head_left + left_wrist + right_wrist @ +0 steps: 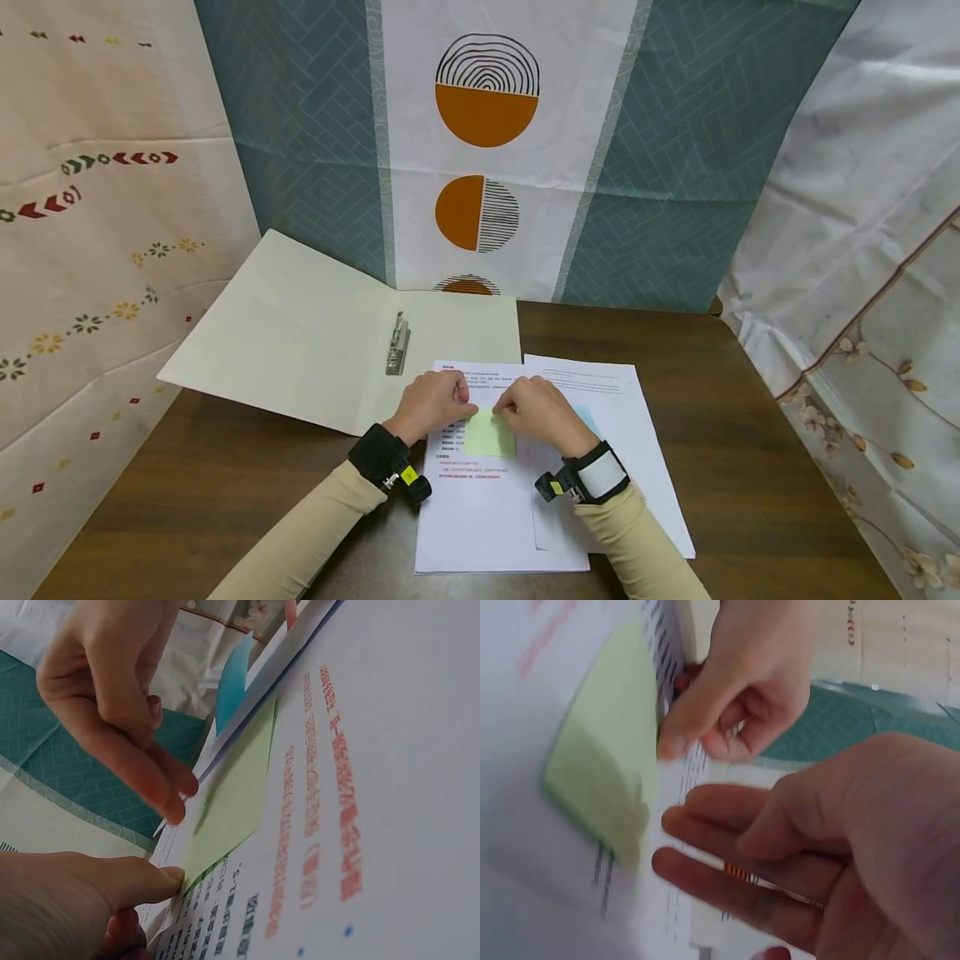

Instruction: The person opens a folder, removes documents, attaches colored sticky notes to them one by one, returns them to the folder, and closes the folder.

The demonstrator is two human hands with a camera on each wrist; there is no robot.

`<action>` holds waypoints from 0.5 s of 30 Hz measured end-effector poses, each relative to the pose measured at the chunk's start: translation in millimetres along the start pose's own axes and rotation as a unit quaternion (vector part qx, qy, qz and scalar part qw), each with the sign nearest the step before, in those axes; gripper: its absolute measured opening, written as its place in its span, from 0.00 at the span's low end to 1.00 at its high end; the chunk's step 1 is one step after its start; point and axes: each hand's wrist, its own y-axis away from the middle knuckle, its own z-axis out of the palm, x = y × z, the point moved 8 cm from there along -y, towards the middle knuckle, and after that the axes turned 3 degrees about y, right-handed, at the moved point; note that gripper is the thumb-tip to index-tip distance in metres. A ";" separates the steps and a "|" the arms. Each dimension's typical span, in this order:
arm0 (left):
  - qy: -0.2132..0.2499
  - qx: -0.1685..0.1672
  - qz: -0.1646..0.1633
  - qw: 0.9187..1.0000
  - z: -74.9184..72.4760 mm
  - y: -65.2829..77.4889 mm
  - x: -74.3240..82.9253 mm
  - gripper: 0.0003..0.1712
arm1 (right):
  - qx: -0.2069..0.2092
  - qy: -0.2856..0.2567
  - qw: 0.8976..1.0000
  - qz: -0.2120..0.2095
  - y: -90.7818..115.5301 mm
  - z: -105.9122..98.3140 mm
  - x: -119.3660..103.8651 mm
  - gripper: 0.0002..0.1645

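Note:
A pale green sticky note [489, 435] lies over the printed text of a sheet [487, 525] on a stack of papers. My left hand [433, 402] is at its upper left corner, the thumb [142, 883] on the note and the other fingers curled. Close by the note's upper edge is my right hand [542, 410]; its fingers [735, 889] reach out with nothing between them. In the right wrist view the note [604, 750] shows a shadow across it and a raised-looking lower edge.
An open cream folder [300, 333] with a metal clip [398, 346] lies behind and left of the papers. To the right is a second stack of papers [645, 467], with a blue sticky note [587, 418] partly behind my right hand. Patterned cloths [480, 158] hang around the wooden table [750, 467].

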 end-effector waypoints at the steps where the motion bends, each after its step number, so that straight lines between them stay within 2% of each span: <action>1: 0.000 0.001 0.000 1.000 -0.4 0.3 -0.1 0.18 | -0.007 -0.002 1.000 -0.008 -0.5 2.5 -2.9 0.16; 2: -0.003 0.000 0.000 1.000 -0.9 0.6 0.2 0.18 | -0.015 -0.004 1.000 -0.012 -0.8 5.0 -4.9 0.17; 4: -0.003 0.000 0.002 1.000 -2.1 1.5 1.2 0.18 | -0.036 -0.002 0.999 0.008 1.1 5.4 -11.8 0.17; 11: -0.003 0.001 0.000 1.000 -3.1 2.0 2.1 0.17 | -0.038 0.025 0.994 0.100 4.6 -1.2 5.4 0.11; 15: 0.004 0.006 0.027 1.000 -6.7 7.4 9.4 0.14 | -0.039 0.024 0.994 0.104 4.6 -2.2 10.1 0.12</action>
